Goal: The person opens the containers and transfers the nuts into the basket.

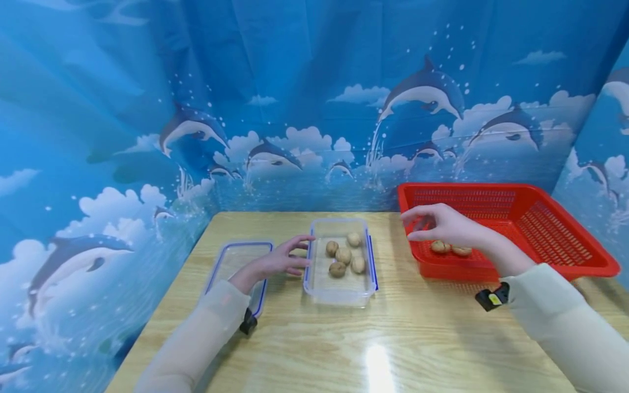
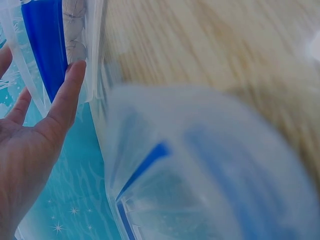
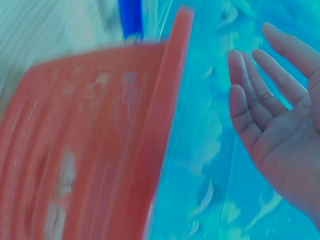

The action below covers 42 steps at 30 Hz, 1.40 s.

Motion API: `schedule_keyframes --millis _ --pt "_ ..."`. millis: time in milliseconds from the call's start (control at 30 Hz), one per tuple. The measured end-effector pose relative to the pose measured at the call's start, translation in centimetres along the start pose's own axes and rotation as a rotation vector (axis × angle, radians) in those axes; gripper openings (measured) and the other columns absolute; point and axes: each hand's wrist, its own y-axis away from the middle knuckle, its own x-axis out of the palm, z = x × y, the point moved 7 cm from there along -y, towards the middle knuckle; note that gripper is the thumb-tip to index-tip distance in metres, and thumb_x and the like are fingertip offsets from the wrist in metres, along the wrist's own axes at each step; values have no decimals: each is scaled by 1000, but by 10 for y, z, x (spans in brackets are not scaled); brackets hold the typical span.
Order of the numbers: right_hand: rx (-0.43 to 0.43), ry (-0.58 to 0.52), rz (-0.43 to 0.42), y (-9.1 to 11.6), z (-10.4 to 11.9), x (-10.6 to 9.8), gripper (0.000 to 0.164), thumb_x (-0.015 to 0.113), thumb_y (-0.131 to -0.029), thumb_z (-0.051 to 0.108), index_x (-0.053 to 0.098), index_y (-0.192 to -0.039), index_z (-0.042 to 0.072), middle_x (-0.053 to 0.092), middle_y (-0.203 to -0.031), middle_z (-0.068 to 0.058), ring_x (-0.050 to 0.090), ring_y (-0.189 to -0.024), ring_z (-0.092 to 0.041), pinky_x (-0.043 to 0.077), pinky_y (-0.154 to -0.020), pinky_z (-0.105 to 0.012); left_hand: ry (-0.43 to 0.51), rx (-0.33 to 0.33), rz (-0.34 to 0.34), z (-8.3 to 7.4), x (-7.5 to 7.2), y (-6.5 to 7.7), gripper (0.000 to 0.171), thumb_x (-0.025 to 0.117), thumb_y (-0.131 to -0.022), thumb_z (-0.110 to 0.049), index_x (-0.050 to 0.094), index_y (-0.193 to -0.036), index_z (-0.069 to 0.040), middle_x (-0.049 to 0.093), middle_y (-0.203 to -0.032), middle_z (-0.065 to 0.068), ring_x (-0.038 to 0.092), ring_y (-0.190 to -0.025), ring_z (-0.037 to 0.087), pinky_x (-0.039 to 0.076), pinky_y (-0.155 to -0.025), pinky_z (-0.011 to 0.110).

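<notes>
A clear plastic container holds several walnuts and has a blue edge along its right side. At its left wall is my left hand, fingers spread; in the left wrist view the thumb of that hand appears to touch the wall. My right hand hovers over the near left part of a red plastic basket. Its fingers are loosely bent with nothing between them, and the palm of the right hand shows bare. Two walnuts are visible in the basket below it.
A clear lid-like piece with a blue rim lies left of the container, partly under my left forearm. Everything stands on a wooden table. A blue dolphin-print curtain hangs behind the table and along its sides.
</notes>
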Motion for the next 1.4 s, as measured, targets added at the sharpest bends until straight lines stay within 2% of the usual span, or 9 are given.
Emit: schedule_keyframes --millis 133,267,467,733,1100,1233,1400 --pt "-53 -33 75 -14 16 23 44 73 -88 13 60 -130 6 63 -115 -8 63 -89 -20 57 -75 -32 -6 -4 -1 -1 1 1 67 63 -96 -16 28 -153 -17 27 -150 19 52 -118 38 54 -88 45" --pt "-123 -68 144 -28 28 46 44 72 -89 13 59 -131 5 62 -118 -11 65 -96 -19 56 -82 -31 -12 -3 -7 -3 1 1 65 61 -97 -13 27 -153 -15 27 -149 20 53 -117 38 54 -88 45" --pt "-225 -108 223 -50 41 80 44 71 -89 10 58 -130 2 61 -123 -16 64 -102 -27 55 -85 -34 -4 -20 -21 -4 1 2 65 61 -96 -11 29 -152 -18 28 -150 19 54 -116 38 54 -88 44" --pt "-286 -141 296 -76 45 118 42 72 -86 1 61 -126 -2 60 -125 -21 63 -102 -34 51 -91 -50 -8 -19 -13 -3 1 0 64 59 -97 -11 28 -153 -17 28 -149 20 53 -117 38 54 -88 45" --pt "-276 24 307 -88 36 147 37 76 -83 3 65 -119 -3 65 -116 -16 65 -101 -27 53 -88 -36 -13 -10 -10 -1 1 -2 63 59 -97 -12 28 -152 -18 27 -150 20 53 -117 37 54 -88 45" --pt "-274 71 282 -89 30 151 37 77 -82 5 67 -117 -1 67 -113 -12 64 -100 -21 53 -87 -31 -7 -3 -5 -1 1 -2 64 59 -97 -12 27 -153 -17 27 -150 20 53 -117 37 54 -88 45" --pt "-268 192 258 -89 29 155 36 79 -80 11 70 -115 7 68 -105 -3 62 -93 -15 51 -83 -31 -4 0 -8 -1 2 -1 65 60 -97 -12 27 -153 -17 28 -149 20 53 -117 37 54 -88 45"
